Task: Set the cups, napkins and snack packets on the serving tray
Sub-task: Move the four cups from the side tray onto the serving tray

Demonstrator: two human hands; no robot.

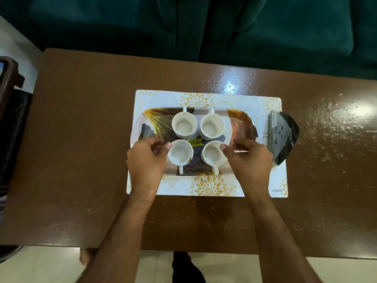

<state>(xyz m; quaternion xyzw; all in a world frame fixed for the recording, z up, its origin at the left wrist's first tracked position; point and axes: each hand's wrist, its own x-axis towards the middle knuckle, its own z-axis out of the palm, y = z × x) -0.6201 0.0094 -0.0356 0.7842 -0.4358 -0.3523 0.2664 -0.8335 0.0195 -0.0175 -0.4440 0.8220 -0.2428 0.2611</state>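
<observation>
Table: brown and glossy, carries all the rest.
Placemat: white with gold flowers, under the tray, in the middle of the table.
Serving tray: oval with a dark and gold leaf pattern, flat on the placemat; yellow price sticker in its centre.
Left hand: at the near left of the tray, fingers curled, thumb tip touching the rim of the near left cup; whether a real grip or only a touch, cannot tell.
Far left cup: white, upright, empty, on the tray, handle to the far side.
Far right cup: same, just beside the far left cup.
Near right cup: upright on the tray, handle to the near side.
Right hand: at the near right of the tray, fingers curled, thumb tip on the rim of the near right cup; something pale under the fingers, cannot tell what.
Silver packet: shiny, on the right edge of the placemat, beside the tray and not on it.
Done, as judged: all four cups placed, two by two.
Left, as judged: the silver packet not yet on the tray; no napkins clearly seen.
</observation>
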